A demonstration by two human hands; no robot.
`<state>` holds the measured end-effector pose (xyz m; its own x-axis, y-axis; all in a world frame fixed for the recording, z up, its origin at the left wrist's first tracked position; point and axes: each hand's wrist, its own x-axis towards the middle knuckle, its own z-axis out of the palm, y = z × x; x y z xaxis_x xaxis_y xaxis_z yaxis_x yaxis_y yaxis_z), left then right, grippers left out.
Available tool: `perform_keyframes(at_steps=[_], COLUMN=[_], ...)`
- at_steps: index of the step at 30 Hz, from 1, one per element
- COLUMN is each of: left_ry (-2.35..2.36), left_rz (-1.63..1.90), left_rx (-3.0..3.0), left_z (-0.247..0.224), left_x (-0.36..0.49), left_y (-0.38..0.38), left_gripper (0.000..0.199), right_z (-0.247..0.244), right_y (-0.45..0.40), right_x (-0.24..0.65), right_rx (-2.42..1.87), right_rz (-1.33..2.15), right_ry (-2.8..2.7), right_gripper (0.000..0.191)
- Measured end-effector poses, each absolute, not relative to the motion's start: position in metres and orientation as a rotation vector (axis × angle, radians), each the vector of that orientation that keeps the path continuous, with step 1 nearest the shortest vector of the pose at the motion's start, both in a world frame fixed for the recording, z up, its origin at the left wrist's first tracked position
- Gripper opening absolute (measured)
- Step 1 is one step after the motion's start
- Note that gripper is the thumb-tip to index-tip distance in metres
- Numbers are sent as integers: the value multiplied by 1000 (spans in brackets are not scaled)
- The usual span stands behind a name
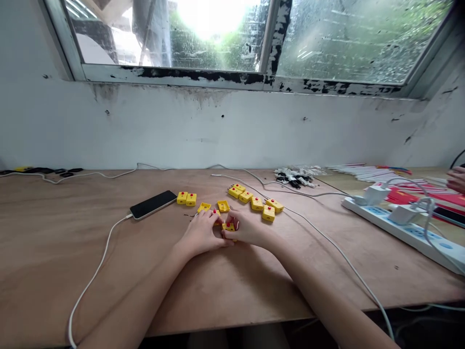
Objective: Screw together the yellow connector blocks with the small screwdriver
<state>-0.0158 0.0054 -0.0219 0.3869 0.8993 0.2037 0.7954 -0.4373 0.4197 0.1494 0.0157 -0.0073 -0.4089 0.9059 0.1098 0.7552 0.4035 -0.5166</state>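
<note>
Red-buttoned yellow casing point(228, 227) sits pinched by right hand point(248, 228); half-curled left hand point(201, 233), nine o'clock, probably steadies it, grip unclear.

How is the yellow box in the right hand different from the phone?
The yellow box is small, while the phone is bigger and longer.
The yellow box has a red button on it; the phone has a flat, dark screen.
The yellow box is held by the right hand, but the phone lies untouched with a white cable plugged in.
Both are at the same wooden table.
</note>
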Motion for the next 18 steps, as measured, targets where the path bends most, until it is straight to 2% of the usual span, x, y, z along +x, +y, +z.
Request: perform_keyframes(at_steps=[9, 14, 18], left_ry=[1491, 1501, 1502], left_rz=[540, 569, 564], left_rx=[2421, 2438, 2437], left_z=[-19, -22, -22], left_x=[-15, -16, -16], left_y=[6, 7, 7], left_gripper=[51, 50, 50], right_z=[-11, -8, -6], right_y=[21, 17, 15], right_x=[157, 154, 154], right_rx=[-1337, -1412, -1402], right_rz=[634, 560, 559], right_ry=[-2291, -2301, -2344], right_gripper=[14, 16, 25])
